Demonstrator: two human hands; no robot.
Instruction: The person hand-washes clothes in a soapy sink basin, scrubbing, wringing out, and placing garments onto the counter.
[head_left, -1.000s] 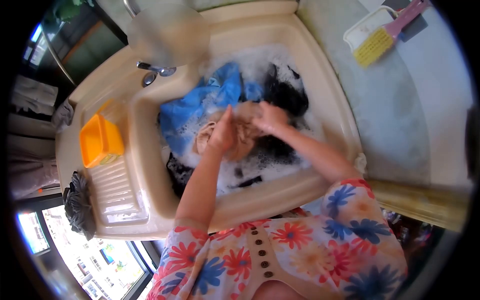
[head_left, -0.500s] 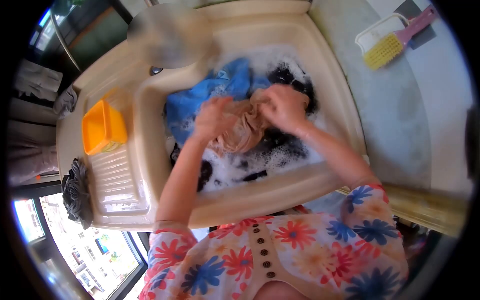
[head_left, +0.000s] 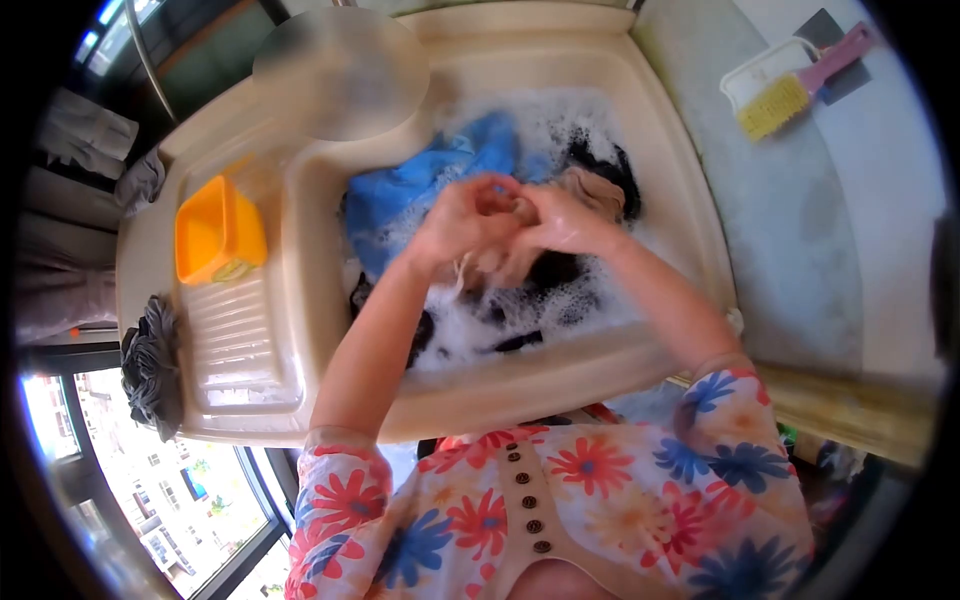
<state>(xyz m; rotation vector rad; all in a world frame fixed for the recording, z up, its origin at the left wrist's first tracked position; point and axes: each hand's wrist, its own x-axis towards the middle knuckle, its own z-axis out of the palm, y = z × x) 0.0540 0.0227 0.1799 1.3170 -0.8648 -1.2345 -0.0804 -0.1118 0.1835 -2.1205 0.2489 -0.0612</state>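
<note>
Above the suds, my left hand (head_left: 462,222) and my right hand (head_left: 560,218) come together, both closed on a wet beige cloth (head_left: 592,190). Part of the cloth hangs below my fingers, and another part reaches out past the right hand. What kind of garment it is cannot be made out. Behind my left hand a blue cloth (head_left: 405,190) lies in the foam. Dark cloth (head_left: 556,270) shows beneath my hands, partly covered by suds.
The beige sink (head_left: 700,230) has a ribbed washboard (head_left: 230,350) on its left. On that side stand a yellow container (head_left: 240,235) and a bunched grey cloth (head_left: 152,370). A yellow-bristled brush (head_left: 780,105) rests on the right ledge beside a white dish (head_left: 745,75).
My hands have drawn together, the left moving right and up to meet the right. The beige cloth is gathered between them and less of it is spread out.
</note>
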